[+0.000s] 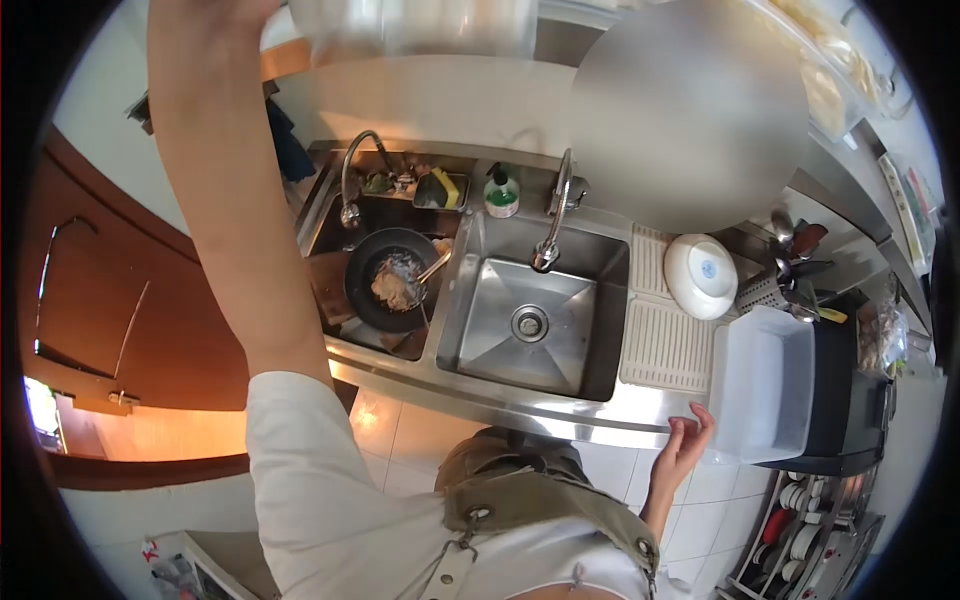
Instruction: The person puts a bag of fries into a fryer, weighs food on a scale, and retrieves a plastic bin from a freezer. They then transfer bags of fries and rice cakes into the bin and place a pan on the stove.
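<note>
My left arm reaches up along the left side, and my left hand (225, 12) is cut off by the top edge, close to a blurred, pale, shiny object (420, 30) on the shelf. Its fingers are mostly out of frame. Low on the right, my right hand (690, 438) has its fingers apart, at the metal counter edge beside a clear plastic bin (765, 385). Nothing shows in it. Between my arms lies a steel sink (530, 285). In the left basin sits a dark frying pan (362, 270) with brownish food scraps and a utensil in it.
Two faucets (567, 200) rise behind the basins. A green soap bottle (502, 192) and a yellow sponge (446, 186) stand at the back. Right of the sink, a white bowl (700, 277) lies upside down on a ridged drying rack (668, 350). A blurred round patch covers the upper right.
</note>
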Available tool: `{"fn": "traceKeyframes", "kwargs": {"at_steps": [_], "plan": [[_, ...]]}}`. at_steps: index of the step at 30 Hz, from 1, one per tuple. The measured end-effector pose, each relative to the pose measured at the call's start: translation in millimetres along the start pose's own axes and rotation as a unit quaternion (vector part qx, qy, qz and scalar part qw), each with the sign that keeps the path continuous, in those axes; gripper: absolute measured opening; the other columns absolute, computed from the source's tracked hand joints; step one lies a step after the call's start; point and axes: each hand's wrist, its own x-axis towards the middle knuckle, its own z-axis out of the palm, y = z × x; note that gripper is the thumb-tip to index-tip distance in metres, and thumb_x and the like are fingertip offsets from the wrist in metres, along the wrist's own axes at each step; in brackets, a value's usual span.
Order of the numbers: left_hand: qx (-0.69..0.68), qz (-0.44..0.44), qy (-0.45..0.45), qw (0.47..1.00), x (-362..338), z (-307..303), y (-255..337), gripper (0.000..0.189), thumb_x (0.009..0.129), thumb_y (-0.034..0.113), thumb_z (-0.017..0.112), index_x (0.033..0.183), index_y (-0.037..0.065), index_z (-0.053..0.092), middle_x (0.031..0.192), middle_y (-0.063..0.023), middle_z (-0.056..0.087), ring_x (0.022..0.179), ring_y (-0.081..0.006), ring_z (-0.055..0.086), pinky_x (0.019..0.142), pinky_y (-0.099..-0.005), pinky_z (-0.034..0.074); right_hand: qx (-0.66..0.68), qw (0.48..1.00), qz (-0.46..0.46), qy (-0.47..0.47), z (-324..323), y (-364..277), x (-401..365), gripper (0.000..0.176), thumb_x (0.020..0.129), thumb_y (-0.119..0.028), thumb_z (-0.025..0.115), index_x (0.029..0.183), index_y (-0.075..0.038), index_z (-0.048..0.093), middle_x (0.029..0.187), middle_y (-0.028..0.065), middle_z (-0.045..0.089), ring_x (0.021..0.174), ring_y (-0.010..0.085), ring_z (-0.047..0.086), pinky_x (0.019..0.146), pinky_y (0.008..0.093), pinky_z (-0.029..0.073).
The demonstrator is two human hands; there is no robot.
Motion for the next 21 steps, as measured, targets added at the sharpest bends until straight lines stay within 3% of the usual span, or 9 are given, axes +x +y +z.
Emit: {"fn": "traceKeyframes", "kwargs": {"at_steps": [2,4,6,10,14,16,18,19,21], "plan": [[-0.094,-0.074,-0.083,0.989,-54.7,8.6,18.2,0.029,0.083,0.022,0.063,0.107,0.01,0.051,0.095,-0.0024,0.056,0.1,-0.0156,0.051,0.088,-0.0281,0.044,0.009,0.997,-0.008,-0.071,14.9,-5.6,-0.9,0.029,0.081,0.004,0.048,0.11,0.0,0.045,0.108,0.0122,0.048,0.074,0.0146,0.054,0.072,0.0273,0.044],[-0.168,-0.288,0.008,0.943,-101.3,13.9,16.8,0.016,0.074,0.008,0.067,0.089,0.005,0.064,0.087,-0.0059,0.063,0.085,-0.0126,0.057,0.075,-0.0248,0.045,0.001,0.988,-0.038,-0.152,29.9,-12.3,-1.3,0.031,0.081,0.003,0.049,0.111,0.0,0.044,0.109,0.0124,0.049,0.074,0.015,0.055,0.074,0.0284,0.043],[-0.178,-0.293,-0.076,0.936,-149.4,37.3,14.1,0.012,0.072,-0.007,0.058,0.08,0.003,0.06,0.1,-0.0086,0.06,0.093,-0.0157,0.057,0.077,-0.0266,0.046,0.08,0.967,0.044,-0.238,46.1,-39.2,-2.9,0.043,0.079,0.001,0.053,0.12,-0.001,0.038,0.113,0.0135,0.048,0.087,0.019,0.056,0.081,0.0327,0.044],[-0.306,-0.377,-0.111,0.867,-240.5,87.6,8.3,0.015,0.071,-0.012,0.057,0.071,0.003,0.058,0.097,-0.0106,0.058,0.087,-0.0197,0.06,0.072,-0.0289,0.048,0.225,0.904,0.085,-0.355,61.0,-50.9,-12.1,0.075,0.074,-0.007,0.066,0.134,-0.005,0.019,0.126,0.0153,0.038,0.107,0.0242,0.049,0.086,0.0371,0.044],[-0.43,-0.488,-0.078,0.756,-299.6,154.5,11.5,0.027,0.076,-0.011,0.055,0.098,0.004,0.056,0.101,-0.0076,0.055,0.092,-0.0132,0.055,0.07,-0.0242,0.046,0.316,0.86,0.193,-0.352,49.4,-51.5,-26.8,0.085,0.074,-0.016,0.072,0.136,-0.004,0.016,0.134,0.013,0.032,0.12,0.0206,0.038,0.095,0.0362,0.037],[-0.437,-0.55,-0.087,0.706,-305.6,192.6,22.9,0.038,0.076,-0.012,0.055,0.109,0.005,0.052,0.105,-0.008,0.053,0.094,-0.0137,0.055,0.069,-0.0242,0.047,0.29,0.902,0.162,-0.277,32.6,-44.3,-34.2,0.068,0.077,-0.014,0.069,0.131,-0.002,0.03,0.123,0.0101,0.045,0.111,0.0149,0.046,0.091,0.032,0.041],[-0.448,-0.582,-0.039,0.677,-308.0,234.6,35.3,0.064,0.074,-0.011,0.057,0.13,0.01,0.033,0.111,-0.0092,0.05,0.097,-0.0161,0.055,0.075,-0.0256,0.048,0.257,0.903,0.264,-0.222,5.7,-29.3,-35.0,0.045,0.082,-0.012,0.065,0.12,0.0,0.045,0.106,0.0066,0.058,0.097,0.0113,0.053,0.083,0.0283,0.044],[-0.458,-0.582,-0.047,0.67,-300.9,252.8,47.9,0.083,0.073,-0.01,0.059,0.139,0.014,0.016,0.117,-0.0144,0.046,0.105,-0.0221,0.053,0.085,-0.0312,0.047,0.242,0.926,0.236,-0.166,-13.2,-27.8,-39.1,0.031,0.084,-0.011,0.062,0.111,0.001,0.052,0.095,0.0038,0.062,0.086,0.0085,0.055,0.078,0.0258,0.045],[-0.515,-0.578,-0.072,0.629,-305.2,291.1,64.4,0.086,0.071,-0.011,0.059,0.14,0.015,0.014,0.119,-0.0173,0.045,0.109,-0.0246,0.05,0.09,-0.0346,0.044,0.252,0.933,0.227,-0.121,-53.4,-18.6,-49.2,0.032,0.084,-0.012,0.062,0.112,0.001,0.052,0.097,0.0041,0.061,0.088,0.0085,0.055,0.078,0.0257,0.045]]}}
